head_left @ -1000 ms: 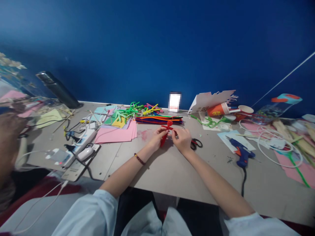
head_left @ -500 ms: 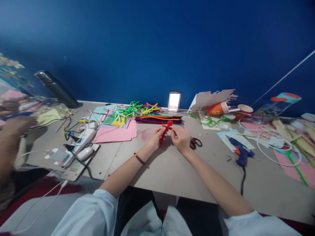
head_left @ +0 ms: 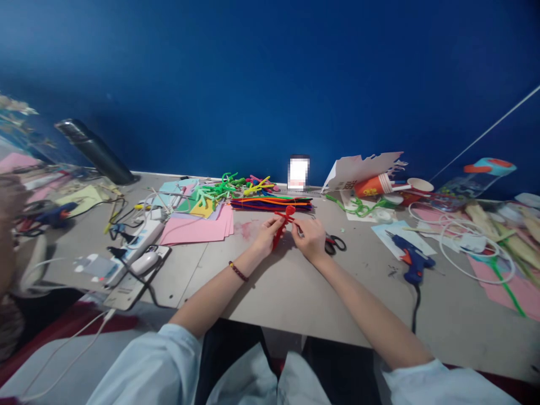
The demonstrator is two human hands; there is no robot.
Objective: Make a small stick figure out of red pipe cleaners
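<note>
A red pipe cleaner figure (head_left: 289, 211), with a round coiled top and side arms, is held upright between my two hands over the middle of the table. My left hand (head_left: 266, 235) is closed around its lower body. With thumb and fingers together, my right hand (head_left: 310, 237) pinches the short arm on its right side. Just behind lies a bundle of coloured pipe cleaners (head_left: 270, 204). Scissors (head_left: 336, 244) with black and red handles rest beside my right hand, partly hidden by it.
Left are pink paper sheets (head_left: 196, 228), a power strip (head_left: 139, 247) and a mouse (head_left: 144, 262). A blue glue gun (head_left: 413, 264) lies right, near paper cups (head_left: 373, 185). A phone (head_left: 298, 173) stands against the wall. Another person's arm (head_left: 10, 242) is at far left.
My hands and the red figure have barely moved. At the far left, the other person's arm has drawn back toward the edge, uncovering a blue glue gun on the table.
</note>
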